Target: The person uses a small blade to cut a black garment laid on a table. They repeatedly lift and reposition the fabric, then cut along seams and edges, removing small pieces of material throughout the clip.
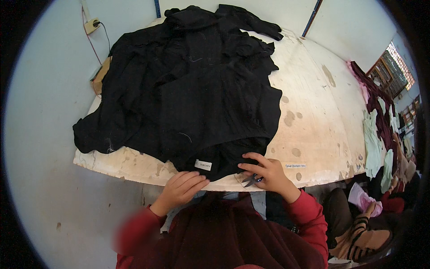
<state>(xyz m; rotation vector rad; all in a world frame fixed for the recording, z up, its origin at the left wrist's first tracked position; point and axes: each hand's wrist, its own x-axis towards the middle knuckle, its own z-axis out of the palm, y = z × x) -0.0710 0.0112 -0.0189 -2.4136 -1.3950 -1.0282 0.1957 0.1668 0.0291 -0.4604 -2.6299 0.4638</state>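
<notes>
A black garment (pixel 192 96) lies spread and rumpled over the table, with pale loose threads on it. A small white label (pixel 203 165) shows near its front edge. My left hand (pixel 182 190) is closed on that front edge, just left of the label, its thumb hidden. My right hand (pixel 268 174) keeps a small pair of thread snips (pixel 251 180) in its palm, with the dark blades pointing left. The index and middle fingers of this hand reach onto the garment's right front corner.
The pale, stained wooden table (pixel 313 130) extends to the right, with a small printed strip (pixel 295 165) on it. Pale green cloth (pixel 372 143) and maroon cloth (pixel 380 112) hang over its right side. A person in a striped sleeve (pixel 360 235) sits at lower right with pink cloth (pixel 363 199). A wall socket (pixel 92 26) is at left.
</notes>
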